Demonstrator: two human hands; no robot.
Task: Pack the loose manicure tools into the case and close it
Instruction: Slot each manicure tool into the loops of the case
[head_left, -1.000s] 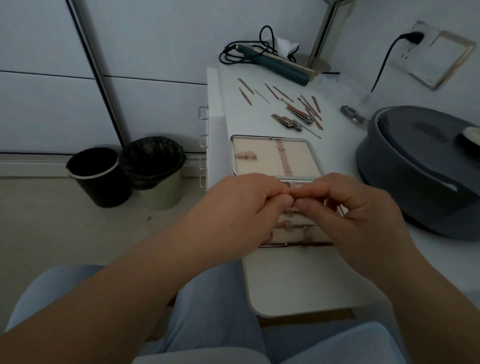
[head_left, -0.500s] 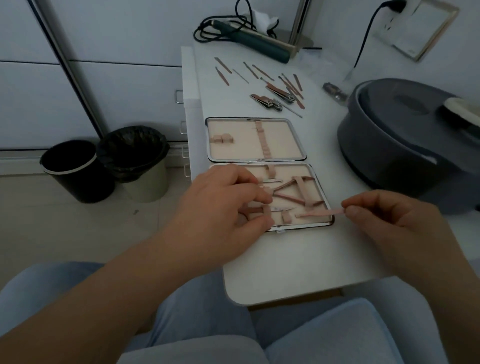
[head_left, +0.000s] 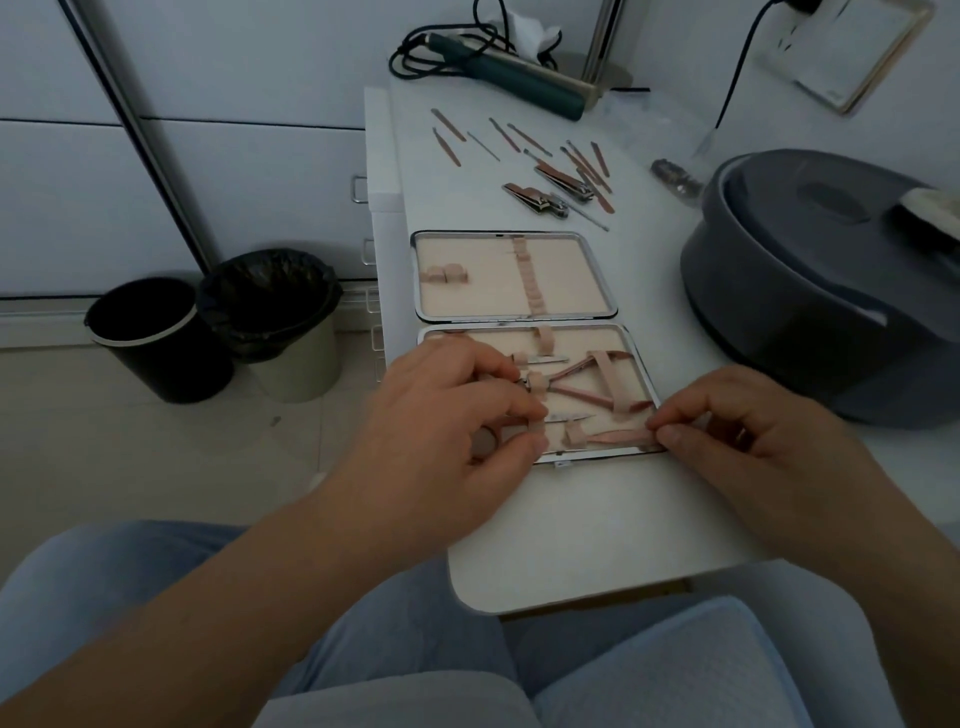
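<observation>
The manicure case (head_left: 608, 312) lies open on the white table, its pink lining up. The far half holds only elastic loops. In the near half sit cuticle nippers (head_left: 576, 387) and small tools under straps. My right hand (head_left: 748, 441) pinches the end of a slim pink tool (head_left: 618, 437) lying along the near edge of the case. My left hand (head_left: 452, 415) rests on the left part of the near half, its fingers curled at a strap. Several loose tools (head_left: 566, 166) and two nail clippers (head_left: 540, 196) lie beyond the case.
A large grey round appliance (head_left: 821, 291) stands right of the case. A green hair tool with a black cord (head_left: 519, 78) lies at the table's far end. Two bins (head_left: 218, 322) stand on the floor at left. My knees are under the near table edge.
My right hand has brought the pink tool left and down onto the near half of the case. My left hand stays on the case's left part.
</observation>
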